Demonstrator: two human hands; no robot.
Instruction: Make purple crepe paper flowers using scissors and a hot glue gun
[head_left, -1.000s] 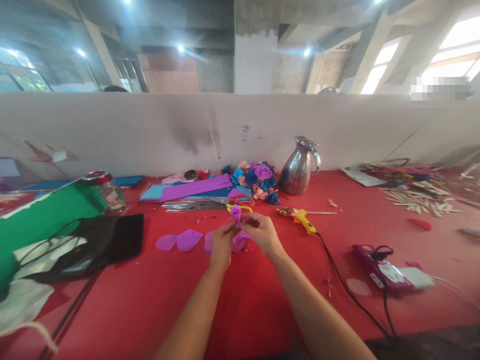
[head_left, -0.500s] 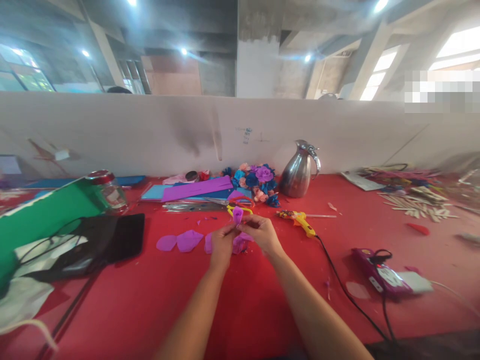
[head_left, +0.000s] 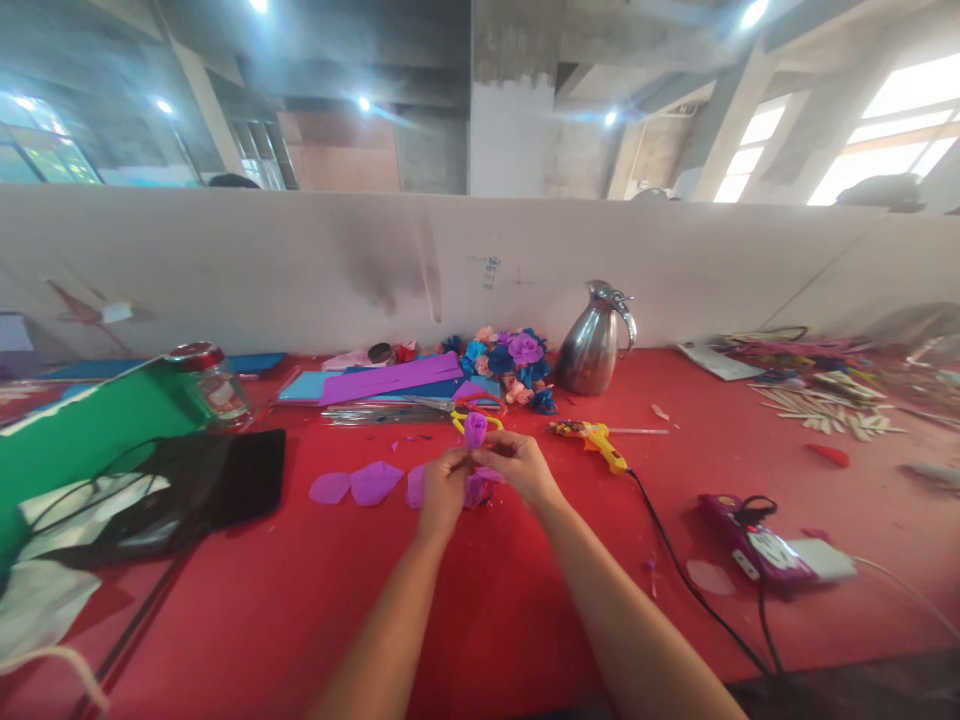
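A purple paper flower (head_left: 475, 431) stands upright over the middle of the red table (head_left: 487, 620), its rolled bloom above the fingertips. The left hand (head_left: 445, 490) pinches it at the base between thumb and fingers, and the right hand (head_left: 527, 470) pinches there too from the other side; gripping so low probably spares the soft bloom from being crushed and keeps the layers together. Loose purple petals (head_left: 377, 482) lie spread in a row by the left hand, apparently so that each can be picked up singly. Just beyond the flower lie the scissors (head_left: 456, 422), partly hidden by it. The yellow glue gun (head_left: 601, 445) rests to the right, handle toward the person, seemingly for an easy reach. Farther back, finished-looking paper flowers (head_left: 525, 350) are heaped beside a steel jug (head_left: 589, 345), out of the working space.
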